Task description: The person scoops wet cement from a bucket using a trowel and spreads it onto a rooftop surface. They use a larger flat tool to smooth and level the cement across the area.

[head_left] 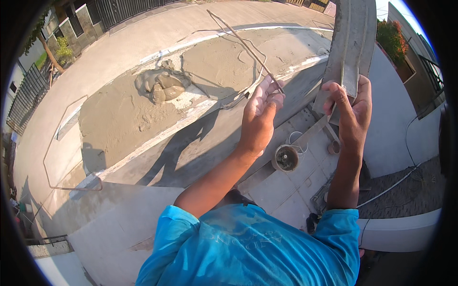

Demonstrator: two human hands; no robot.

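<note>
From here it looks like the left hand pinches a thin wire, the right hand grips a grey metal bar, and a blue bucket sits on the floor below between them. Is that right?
Not quite: in the head view the bucket is grey, not blue. The left hand does pinch the thin wire, and the right hand grips the grey metal bar.

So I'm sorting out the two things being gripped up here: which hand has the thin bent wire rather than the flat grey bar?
The left hand pinches the thin bent wire in its fingertips; the right hand grips the broad flat grey bar that stands upright.
</note>
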